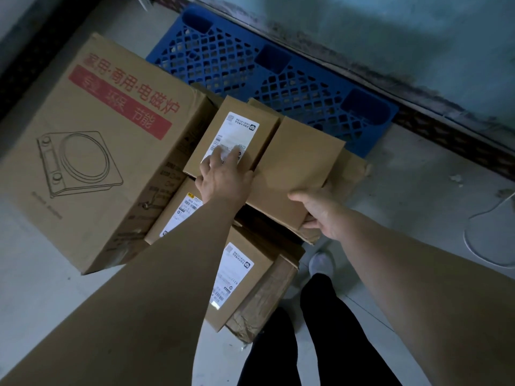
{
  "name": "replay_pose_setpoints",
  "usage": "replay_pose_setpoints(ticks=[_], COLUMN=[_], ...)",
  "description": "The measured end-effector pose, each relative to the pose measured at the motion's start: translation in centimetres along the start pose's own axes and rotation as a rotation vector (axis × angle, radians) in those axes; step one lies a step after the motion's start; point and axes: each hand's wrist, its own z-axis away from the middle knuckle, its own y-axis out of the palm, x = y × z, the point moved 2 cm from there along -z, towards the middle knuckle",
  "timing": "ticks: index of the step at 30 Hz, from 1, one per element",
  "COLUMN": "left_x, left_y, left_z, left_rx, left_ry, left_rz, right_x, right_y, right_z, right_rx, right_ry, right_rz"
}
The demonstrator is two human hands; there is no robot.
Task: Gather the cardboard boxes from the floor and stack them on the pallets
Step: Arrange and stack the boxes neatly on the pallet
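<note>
A blue plastic pallet (pixel 267 68) lies on the floor against the wall. In front of it sits a cluster of cardboard boxes. My left hand (pixel 223 176) rests with straight fingers on the white label of a small labelled box (pixel 231 140). My right hand (pixel 317 210) grips the near corner of a plain brown box (pixel 298 165) beside it, thumb on top and fingers underneath. Two more labelled boxes lie nearer me, one (pixel 178 215) partly under my left forearm and one (pixel 239 277) by my legs. A large box printed with red text and a cooker drawing (pixel 97 151) stands at the left.
A crumpled taped box (pixel 262 305) lies next to my dark trouser legs (pixel 315 338) and white shoe (pixel 322 264). A white cable (pixel 479 218) curls on the pale floor at the right. The stained wall (pixel 390 37) runs behind the pallet.
</note>
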Motion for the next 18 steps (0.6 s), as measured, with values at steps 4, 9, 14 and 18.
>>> replay_pose_setpoints(ticks=[4,9,14,18], left_x=[0.1,-0.1,-0.1,-0.4], left_y=[-0.1,-0.2,0.2,-0.2], left_z=[0.2,1.0,1.7,2.6], left_rx=[0.022,0.064,0.031,-0.034], left_ry=[0.014,0.057,0.066,0.217], left_rz=[0.014,0.015,0.029,-0.030], right_x=[-0.2,-1.0,-0.7,0.3], right_y=[1.2,1.9,1.6,1.2], right_z=[-0.2,-0.2,0.0,0.8], right_rx=[0.046,0.026,0.010,-0.095], right_ry=[0.045,0.035,0.014,-0.027], right_rz=[0.006,-0.013,0.023,0.052])
